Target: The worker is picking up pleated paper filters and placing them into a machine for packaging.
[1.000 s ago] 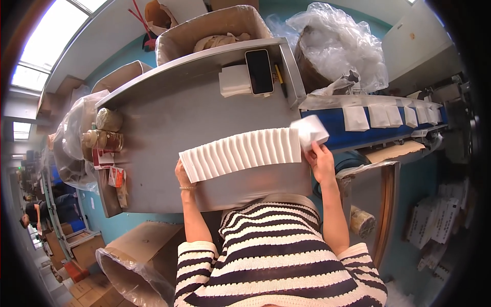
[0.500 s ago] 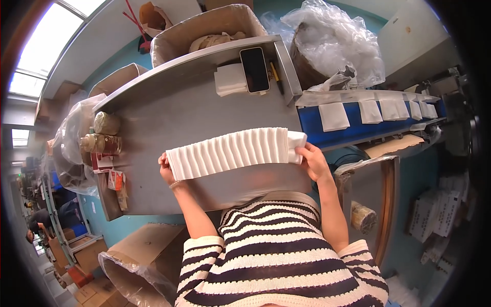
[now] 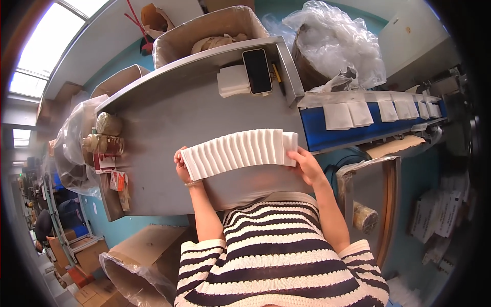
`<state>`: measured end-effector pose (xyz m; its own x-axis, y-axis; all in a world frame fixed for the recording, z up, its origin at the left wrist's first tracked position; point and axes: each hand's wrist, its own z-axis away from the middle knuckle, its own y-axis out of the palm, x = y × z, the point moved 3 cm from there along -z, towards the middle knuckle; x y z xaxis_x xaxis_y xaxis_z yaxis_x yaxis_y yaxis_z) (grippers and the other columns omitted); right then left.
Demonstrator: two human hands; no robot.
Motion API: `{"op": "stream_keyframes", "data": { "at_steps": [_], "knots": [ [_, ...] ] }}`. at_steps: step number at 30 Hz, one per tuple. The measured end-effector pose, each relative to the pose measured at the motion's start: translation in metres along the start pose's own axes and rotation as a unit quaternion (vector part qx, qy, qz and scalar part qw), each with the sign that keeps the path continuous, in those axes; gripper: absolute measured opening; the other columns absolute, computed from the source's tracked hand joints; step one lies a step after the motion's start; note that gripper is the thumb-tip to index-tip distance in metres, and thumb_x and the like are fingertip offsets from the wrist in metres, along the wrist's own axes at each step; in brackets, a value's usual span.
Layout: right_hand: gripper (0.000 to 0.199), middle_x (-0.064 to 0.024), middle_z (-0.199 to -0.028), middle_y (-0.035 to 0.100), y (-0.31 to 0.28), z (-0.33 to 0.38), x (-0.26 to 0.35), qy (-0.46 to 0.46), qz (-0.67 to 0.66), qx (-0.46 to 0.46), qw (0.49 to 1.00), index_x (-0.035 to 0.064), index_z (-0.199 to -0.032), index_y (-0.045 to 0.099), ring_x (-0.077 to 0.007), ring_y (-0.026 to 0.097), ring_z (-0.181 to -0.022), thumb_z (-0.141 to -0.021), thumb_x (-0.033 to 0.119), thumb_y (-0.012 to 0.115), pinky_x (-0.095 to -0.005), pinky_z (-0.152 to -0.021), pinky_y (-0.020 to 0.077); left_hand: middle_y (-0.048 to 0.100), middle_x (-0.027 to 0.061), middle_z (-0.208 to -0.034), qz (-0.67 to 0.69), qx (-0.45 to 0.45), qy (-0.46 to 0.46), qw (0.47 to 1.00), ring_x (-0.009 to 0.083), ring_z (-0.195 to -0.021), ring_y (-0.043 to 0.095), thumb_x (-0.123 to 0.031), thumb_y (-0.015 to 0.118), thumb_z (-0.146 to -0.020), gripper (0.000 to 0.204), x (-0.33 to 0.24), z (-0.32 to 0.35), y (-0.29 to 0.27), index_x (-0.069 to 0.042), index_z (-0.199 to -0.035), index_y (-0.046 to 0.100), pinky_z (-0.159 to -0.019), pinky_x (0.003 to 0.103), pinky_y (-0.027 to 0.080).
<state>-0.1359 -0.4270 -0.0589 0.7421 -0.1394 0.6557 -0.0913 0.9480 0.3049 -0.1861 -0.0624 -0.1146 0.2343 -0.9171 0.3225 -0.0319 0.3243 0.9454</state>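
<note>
A long row of folded white napkins [image 3: 232, 153] stretches between my two hands, standing on edge just above or on the metal table; I cannot tell if it touches. My left hand [image 3: 183, 165] grips its left end, fingers curled round the outer napkin. At the other end my right hand [image 3: 306, 166] is closed on a small bunch of napkins [image 3: 290, 141] pressed against the row. The fingertips behind the napkins are partly hidden.
Further back on the metal table [image 3: 169, 107] lie a napkin pile [image 3: 233, 81], a phone [image 3: 257, 71] and a pen [image 3: 277, 72]. Jars [image 3: 105, 144] stand at its left edge. A blue conveyor belt [image 3: 315, 134] with several napkins runs off to the right. Cardboard boxes [image 3: 204, 31] surround the table.
The napkin row has become shorter, its left end moving right with my left hand. My right hand has come slightly left. Napkins on the belt are spaced differently.
</note>
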Motion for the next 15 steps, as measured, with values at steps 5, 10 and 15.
{"op": "stream_keyframes", "data": {
  "at_steps": [5,10,15],
  "knots": [
    [0.040,-0.0036,-0.103,0.063,-0.039,-0.017,-0.003,-0.123,-0.121,-0.104,0.980,0.0064,-0.121,0.055,-0.0140,0.060,-0.095,-0.093,0.035,0.061,-0.0237,-0.073,0.0484,0.047,0.0003,-0.077,-0.015,-0.026,-0.048,0.998,0.0091,-0.065,0.047,0.003,0.037,-0.088,0.029,0.022,-0.002,0.000,-0.013,-0.066,0.047,-0.050,0.019,0.041],
    [0.051,-0.0033,-0.088,0.061,0.018,-0.008,0.020,-0.265,0.242,-0.112,0.927,0.0009,-0.107,0.061,-0.0094,0.053,-0.082,-0.091,0.049,0.059,-0.0228,-0.070,0.0420,0.048,0.0000,-0.075,-0.060,-0.037,-0.021,0.997,0.0083,-0.064,0.045,0.005,0.040,-0.087,0.027,0.037,-0.007,-0.003,-0.012,-0.066,0.048,-0.049,0.017,0.039],
    [0.041,-0.0017,-0.103,0.062,-0.025,0.002,0.003,-0.003,-0.033,0.041,0.999,0.0065,-0.123,0.056,-0.0119,0.057,-0.089,-0.089,0.027,0.064,-0.0272,-0.072,0.0479,0.048,0.0001,-0.075,-0.059,-0.060,-0.017,0.996,0.0088,-0.065,0.046,0.003,0.038,-0.088,0.029,0.026,-0.003,-0.009,-0.013,-0.067,0.048,-0.047,0.018,0.037]
  ]
}}
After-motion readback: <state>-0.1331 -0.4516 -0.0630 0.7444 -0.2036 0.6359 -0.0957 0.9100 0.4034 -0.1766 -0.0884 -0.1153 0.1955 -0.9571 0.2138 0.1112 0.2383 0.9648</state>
